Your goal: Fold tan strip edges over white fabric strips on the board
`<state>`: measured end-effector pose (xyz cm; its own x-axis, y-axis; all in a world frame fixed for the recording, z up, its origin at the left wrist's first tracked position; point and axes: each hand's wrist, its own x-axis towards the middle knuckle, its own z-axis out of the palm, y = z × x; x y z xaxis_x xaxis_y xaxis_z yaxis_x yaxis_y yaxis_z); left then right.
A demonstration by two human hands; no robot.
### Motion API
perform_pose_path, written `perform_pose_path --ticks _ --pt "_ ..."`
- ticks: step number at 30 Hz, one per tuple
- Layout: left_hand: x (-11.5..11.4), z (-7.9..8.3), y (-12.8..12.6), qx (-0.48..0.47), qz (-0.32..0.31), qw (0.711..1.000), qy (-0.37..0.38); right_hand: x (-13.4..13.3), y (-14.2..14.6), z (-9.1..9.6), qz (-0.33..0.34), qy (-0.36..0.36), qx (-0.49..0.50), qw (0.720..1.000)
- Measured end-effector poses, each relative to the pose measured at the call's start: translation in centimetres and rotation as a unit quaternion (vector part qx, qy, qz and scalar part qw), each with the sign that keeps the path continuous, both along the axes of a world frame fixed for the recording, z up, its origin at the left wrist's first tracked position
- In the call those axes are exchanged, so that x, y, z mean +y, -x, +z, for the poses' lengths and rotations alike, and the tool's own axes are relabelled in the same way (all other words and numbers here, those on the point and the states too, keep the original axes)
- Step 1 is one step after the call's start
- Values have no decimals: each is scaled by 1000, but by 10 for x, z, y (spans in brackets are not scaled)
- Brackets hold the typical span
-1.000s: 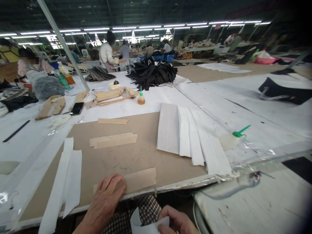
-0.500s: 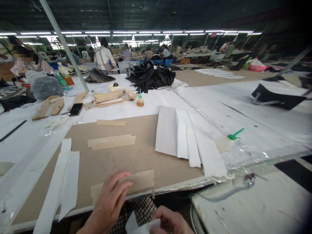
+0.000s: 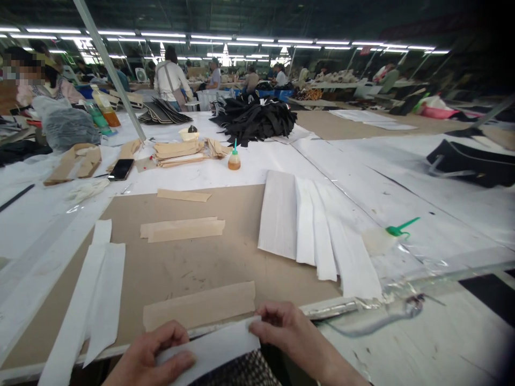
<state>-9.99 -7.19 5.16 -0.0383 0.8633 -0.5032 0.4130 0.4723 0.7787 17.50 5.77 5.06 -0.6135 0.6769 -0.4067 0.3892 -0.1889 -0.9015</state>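
Observation:
Between my two hands a white strip (image 3: pixel 219 348) is stretched out at the table's front edge. My left hand (image 3: pixel 161 351) pinches its left part, thumb on top. The right end is gripped between the thumb and fingers of my right hand (image 3: pixel 281 327). Just beyond the strip a tan strip (image 3: pixel 201 304) lies flat on the brown board (image 3: pixel 209 262). Farther back on the board are overlapping tan strips (image 3: pixel 183 229) and a smaller tan piece (image 3: pixel 183 195). White strips (image 3: pixel 100 289) lie to the left, and a fanned stack of white strips (image 3: pixel 281 214) rests to the right.
Behind the board stand a small glue bottle (image 3: pixel 234 158), a bundle of tan pieces (image 3: pixel 179 151) and a phone (image 3: pixel 121 169). A green-nozzled bottle (image 3: pixel 396 229) lies right. Black strips (image 3: pixel 257 118) are heaped farther back. A slanted pole (image 3: pixel 108 69) rises at left. Other people work beyond.
My left hand has left the tan strip on the board and taken hold of the white strip. My right hand has raised the strip, now spread flat between both hands. The view has shifted slightly.

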Motion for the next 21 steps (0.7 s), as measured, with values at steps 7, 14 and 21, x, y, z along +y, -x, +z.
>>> perform_pose_path --ticks 7,14,21 --pt "28 -12 15 135 -20 990 -35 33 19 -11 50 -227 -123 965" --pt "49 -19 19 183 -64 980 -45 35 19 -24 65 -291 -152 942" --pt "52 -24 19 201 -76 976 -45 35 17 -27 68 -314 -150 935"
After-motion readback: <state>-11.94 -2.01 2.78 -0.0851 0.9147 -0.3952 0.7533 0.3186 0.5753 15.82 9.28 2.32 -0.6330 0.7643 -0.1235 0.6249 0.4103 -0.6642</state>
